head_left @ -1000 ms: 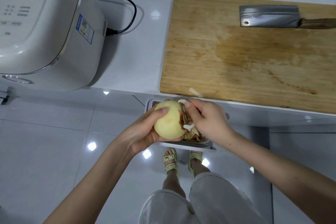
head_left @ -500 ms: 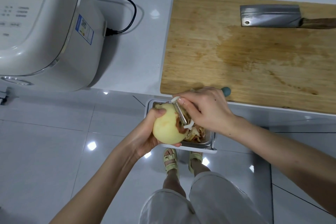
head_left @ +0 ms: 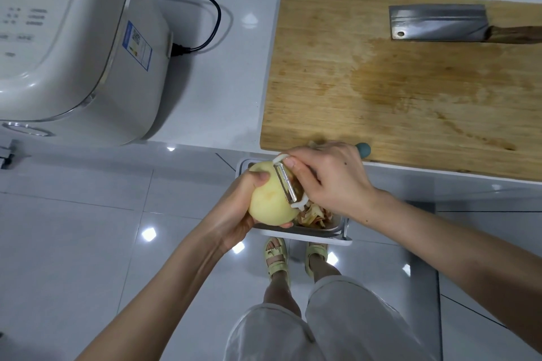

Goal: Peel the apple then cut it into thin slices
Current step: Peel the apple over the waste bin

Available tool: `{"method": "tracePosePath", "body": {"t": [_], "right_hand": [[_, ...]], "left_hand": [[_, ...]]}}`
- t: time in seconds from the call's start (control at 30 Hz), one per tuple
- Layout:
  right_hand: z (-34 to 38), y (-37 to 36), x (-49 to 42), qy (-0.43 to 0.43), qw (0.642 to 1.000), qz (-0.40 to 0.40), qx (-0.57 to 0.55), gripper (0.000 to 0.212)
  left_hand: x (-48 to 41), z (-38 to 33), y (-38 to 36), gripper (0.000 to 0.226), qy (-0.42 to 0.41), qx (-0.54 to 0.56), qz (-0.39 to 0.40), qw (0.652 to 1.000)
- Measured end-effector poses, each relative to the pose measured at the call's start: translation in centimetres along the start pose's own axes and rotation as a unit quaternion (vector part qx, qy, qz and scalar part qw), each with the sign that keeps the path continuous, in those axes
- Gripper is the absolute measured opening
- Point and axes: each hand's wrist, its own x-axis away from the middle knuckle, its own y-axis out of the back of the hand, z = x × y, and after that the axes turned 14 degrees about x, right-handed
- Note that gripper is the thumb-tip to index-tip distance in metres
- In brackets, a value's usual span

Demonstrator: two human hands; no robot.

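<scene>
Since you're peeling off the front edge rather than over the white countertop (head_left: 228,82), scraps drop clear of the work surface. White electric cooker (head_left: 73,47) sits far left, plugged in via the black cord (head_left: 211,17), well apart from the job.

Wooden cutting board (head_left: 396,91) takes the counter's right side, bare but for a darker stain, presumably free for slicing. Cleaver (head_left: 437,26) lies flat near its far edge, handle to your right. That's out of the way now and on the correct side for later.

Small white-rimmed scrap bin (head_left: 311,239) sits below the counter lip, directly under your hands, so peel lands in it.

Your right hand (head_left: 334,182) is curled round the handle of the Y-peeler (head_left: 286,183), forefinger up by the head for control. The teal handle end pokes out past your hand over the board's near edge. Your left hand (head_left: 234,220) cups the apple (head_left: 268,199) from below with the thumb pressed on top, which leaves the right face open to the blade.

Apple is in the air above the bin, not on the board. Visible surface is nearly all pale flesh, with a reddish strip just beside the blade. Far side is hidden, so I can't tell if it's clean. Red-and-pale peelings (head_left: 312,215) pile in the bin.

My read: peeling nearly done, slicing not started.
</scene>
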Motion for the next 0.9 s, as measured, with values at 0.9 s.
{"method": "tracePosePath", "body": {"t": [0.9], "right_hand": [[1.6,-1.0,1.8,-0.139,0.989,0.038,0.019,0.025]], "left_hand": [[-0.2,0.7,0.3,0.039,0.022,0.129,-0.048,0.99]]}}
